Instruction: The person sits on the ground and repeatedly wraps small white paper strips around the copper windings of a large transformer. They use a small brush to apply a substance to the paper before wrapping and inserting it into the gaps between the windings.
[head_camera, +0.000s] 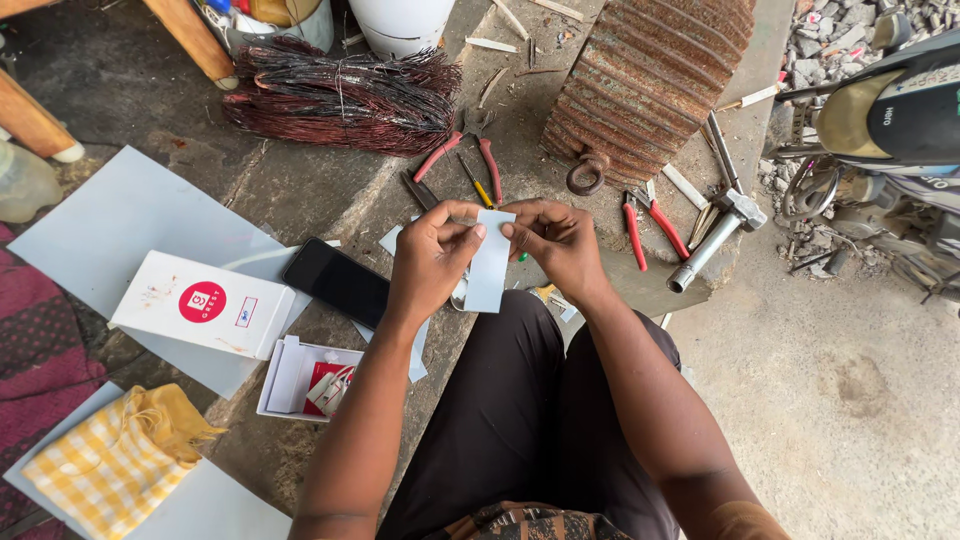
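Observation:
A narrow strip of pale paper (489, 268) hangs upright between both hands, over my knee. My left hand (432, 262) pinches its left edge near the top. My right hand (558, 244) pinches the right edge at about the same height. More pale paper pieces (418, 350) lie under my left forearm on the stone floor.
A black phone (337, 281), a white box (203, 304) and an open small box (300, 378) lie at left on white sheets. A copper wire bundle (345, 98), red-handled pliers (652, 220), a hammer (714, 238) and a rusty ribbed motor housing (645, 82) lie ahead. A motorbike (885, 140) stands at right.

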